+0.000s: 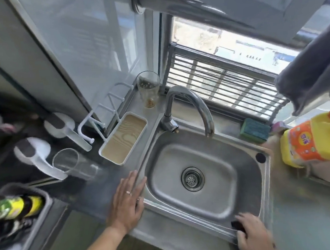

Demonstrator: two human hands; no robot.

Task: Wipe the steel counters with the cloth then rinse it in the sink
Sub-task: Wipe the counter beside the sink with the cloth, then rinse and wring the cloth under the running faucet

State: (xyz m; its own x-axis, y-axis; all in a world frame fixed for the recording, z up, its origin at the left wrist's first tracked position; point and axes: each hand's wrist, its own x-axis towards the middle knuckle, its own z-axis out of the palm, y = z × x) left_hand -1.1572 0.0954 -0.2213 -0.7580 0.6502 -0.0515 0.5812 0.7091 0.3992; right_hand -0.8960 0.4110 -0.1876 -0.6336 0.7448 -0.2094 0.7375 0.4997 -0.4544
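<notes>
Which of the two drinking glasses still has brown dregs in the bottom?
The tall glass in the back corner beside the faucet; brown residue sits in its base. The glass left of the white tray looks clean.

Barred window [226, 82] w/ daylight, glossy grey wall [76, 52].

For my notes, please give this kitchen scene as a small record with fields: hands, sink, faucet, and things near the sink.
left hand: flat, on the sink's left rim
right hand: on the sink's front rim, a small dark thing under its fingers
sink: steel, basin holds nothing
faucet: no water visible
near sink: sponge, yellow bottle, drinking glass
</notes>
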